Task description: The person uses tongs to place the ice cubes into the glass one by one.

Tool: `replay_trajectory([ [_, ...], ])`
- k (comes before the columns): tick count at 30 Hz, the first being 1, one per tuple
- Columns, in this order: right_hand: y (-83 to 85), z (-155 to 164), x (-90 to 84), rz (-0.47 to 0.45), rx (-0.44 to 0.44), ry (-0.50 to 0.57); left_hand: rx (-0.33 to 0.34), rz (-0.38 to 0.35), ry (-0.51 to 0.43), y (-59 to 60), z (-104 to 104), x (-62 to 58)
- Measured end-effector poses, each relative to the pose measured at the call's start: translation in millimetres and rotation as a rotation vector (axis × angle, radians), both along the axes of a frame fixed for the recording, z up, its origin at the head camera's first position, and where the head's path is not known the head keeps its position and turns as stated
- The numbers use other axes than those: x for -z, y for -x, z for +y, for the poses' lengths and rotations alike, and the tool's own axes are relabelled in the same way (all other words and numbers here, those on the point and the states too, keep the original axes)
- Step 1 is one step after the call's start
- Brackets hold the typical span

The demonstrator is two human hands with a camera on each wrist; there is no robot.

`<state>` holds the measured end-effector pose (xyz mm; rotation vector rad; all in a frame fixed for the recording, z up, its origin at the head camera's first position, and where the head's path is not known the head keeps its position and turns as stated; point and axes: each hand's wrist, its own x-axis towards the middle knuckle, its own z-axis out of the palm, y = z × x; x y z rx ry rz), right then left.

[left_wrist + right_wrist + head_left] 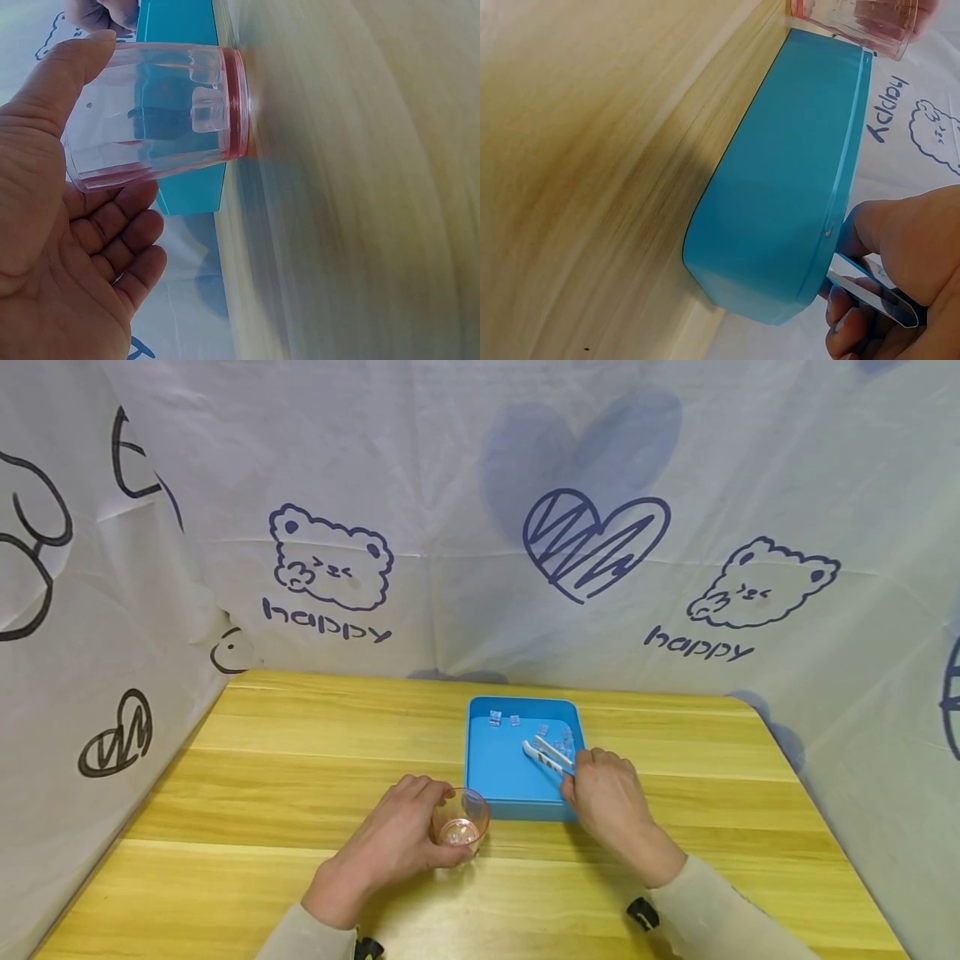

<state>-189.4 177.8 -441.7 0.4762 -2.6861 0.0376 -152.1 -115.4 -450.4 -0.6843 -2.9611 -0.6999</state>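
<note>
My left hand holds a clear, pink-tinted cup upright on the table, thumb on one side and fingers on the other. Clear cubes lie at the bottom of the cup. Just beyond it is a shallow blue tray. At the tray's right rim, my right hand grips white tongs, whose tips reach inside over the tray floor. Near those tips sits a cluster of small clear cubes; whether the tips touch one I cannot tell. Two more cubes lie by the back left.
The wood-grain table extends on both sides of the tray and in front of it. A white cloth with drawn bears and hearts hangs behind the table and along its sides.
</note>
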Motion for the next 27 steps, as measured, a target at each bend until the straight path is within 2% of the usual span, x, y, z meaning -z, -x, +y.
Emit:
replay_trajectory([
  [12,-4.6,0.0,-4.4,-0.002,-0.006,0.006,0.001,0.005,0.000,0.3,-0.2,1.3],
  [27,-15.2,2.2,-13.7,0.047,-0.073,0.054,-0.003,0.002,0.000,0.2,-0.8,2.0],
])
